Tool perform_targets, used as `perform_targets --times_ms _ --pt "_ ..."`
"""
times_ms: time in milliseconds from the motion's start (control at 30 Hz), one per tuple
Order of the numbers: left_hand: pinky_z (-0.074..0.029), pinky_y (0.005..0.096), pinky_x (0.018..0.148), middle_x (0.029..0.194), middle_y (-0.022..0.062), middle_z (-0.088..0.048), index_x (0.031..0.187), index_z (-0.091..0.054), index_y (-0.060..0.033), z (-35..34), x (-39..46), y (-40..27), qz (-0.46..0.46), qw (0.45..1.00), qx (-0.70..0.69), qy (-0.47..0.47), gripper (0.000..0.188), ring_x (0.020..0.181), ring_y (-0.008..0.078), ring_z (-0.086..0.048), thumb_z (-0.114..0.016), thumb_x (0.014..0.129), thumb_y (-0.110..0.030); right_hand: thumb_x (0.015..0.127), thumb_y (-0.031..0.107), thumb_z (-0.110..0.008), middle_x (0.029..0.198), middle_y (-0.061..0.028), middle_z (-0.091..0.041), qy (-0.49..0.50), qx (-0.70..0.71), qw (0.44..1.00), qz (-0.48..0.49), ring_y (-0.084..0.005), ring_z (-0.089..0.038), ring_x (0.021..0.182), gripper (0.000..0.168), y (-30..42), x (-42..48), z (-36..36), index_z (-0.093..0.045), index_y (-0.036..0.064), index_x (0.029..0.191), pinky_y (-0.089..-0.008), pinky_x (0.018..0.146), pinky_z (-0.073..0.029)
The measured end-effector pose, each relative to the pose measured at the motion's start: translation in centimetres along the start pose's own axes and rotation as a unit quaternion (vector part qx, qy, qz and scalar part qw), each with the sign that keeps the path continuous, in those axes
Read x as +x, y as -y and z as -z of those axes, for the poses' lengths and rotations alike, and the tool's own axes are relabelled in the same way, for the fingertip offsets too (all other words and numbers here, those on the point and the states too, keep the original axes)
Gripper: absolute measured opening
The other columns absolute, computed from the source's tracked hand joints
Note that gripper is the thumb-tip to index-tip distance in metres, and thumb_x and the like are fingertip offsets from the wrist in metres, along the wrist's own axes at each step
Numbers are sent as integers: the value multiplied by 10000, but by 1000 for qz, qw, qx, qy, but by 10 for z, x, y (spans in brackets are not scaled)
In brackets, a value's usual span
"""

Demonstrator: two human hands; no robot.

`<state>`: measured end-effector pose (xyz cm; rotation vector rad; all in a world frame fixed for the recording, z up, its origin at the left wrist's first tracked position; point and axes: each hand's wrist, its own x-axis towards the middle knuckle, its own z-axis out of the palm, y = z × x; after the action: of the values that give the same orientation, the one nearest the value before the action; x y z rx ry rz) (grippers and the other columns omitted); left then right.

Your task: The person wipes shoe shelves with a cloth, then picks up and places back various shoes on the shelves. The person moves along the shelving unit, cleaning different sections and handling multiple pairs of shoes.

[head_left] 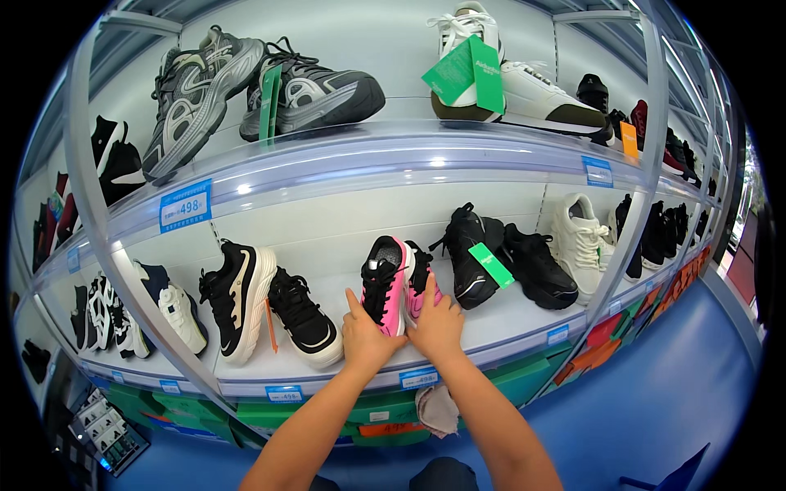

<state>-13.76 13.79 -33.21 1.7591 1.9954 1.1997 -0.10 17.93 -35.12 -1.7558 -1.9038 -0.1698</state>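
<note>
A pair of pink sneakers with black laces stands on the lower white shelf, close together with toes toward me. My left hand [366, 341] is around the toe of the left pink sneaker [391, 307], its index finger along the outer side and its thumb across the front. Around the toe of the right pink sneaker [415, 299] is my right hand [439, 326], index finger pointing up along it and hiding much of that shoe. Both thumbs nearly meet at the shelf's front edge.
Black sneakers with cream soles [305, 319] stand left of the pink pair; black sneakers [540, 267] with a green tag are at right. An upper shelf [393, 150] overhangs. Green shoeboxes [387, 408] and a hanging cloth [437, 410] are below. Metal posts [623, 258] flank the bay.
</note>
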Motion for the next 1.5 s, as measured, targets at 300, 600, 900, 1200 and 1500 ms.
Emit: perform_targets --times_ms 300,600,900,1200,1500 --pt "-473 436 897 1098 328 -541 1504 -93 120 -1 -11 -4 -30 999 -29 -22 1366 1018 438 -551 -924 498 -283 735 282 -762 1132 -304 -564 3 3 997 -76 -442 -611 950 1074 -2 25 -27 -134 42 1572 -490 841 -504" --pt "-371 387 1096 1392 235 -419 1521 -53 83 62 -72 4 -112 957 -267 5 1243 1290 297 -467 -876 623 -170 638 349 -833 1126 -315 -589 57 114 992 -26 -434 -593 1006 1236 -4 4 6 -91 -85 1525 -458 929 -465" --pt "-494 399 942 1261 158 -527 1381 -287 -46 125 -146 79 -92 965 -210 -130 935 1124 232 -572 -884 661 -58 689 201 -822 1290 -265 -515 9 400 915 53 -393 -511 1175 1187 26 -50 67 -44 -60 1546 -442 1003 -431" --pt "-469 376 962 1334 172 -441 1427 -229 -22 156 -168 143 -26 925 -245 -288 997 1186 253 -513 -866 661 -43 689 202 -828 1280 -250 -504 -25 482 872 86 -366 -510 1165 1191 96 -63 63 -50 -37 1559 -428 1013 -419" --pt "-485 351 914 1278 140 -466 1410 -271 -13 186 -200 183 -20 928 -173 -328 919 1110 212 -523 -842 690 -33 620 234 -873 1345 -240 -504 5 299 906 301 -389 -526 1158 1199 114 -121 68 -153 -92 1522 -469 989 -427"
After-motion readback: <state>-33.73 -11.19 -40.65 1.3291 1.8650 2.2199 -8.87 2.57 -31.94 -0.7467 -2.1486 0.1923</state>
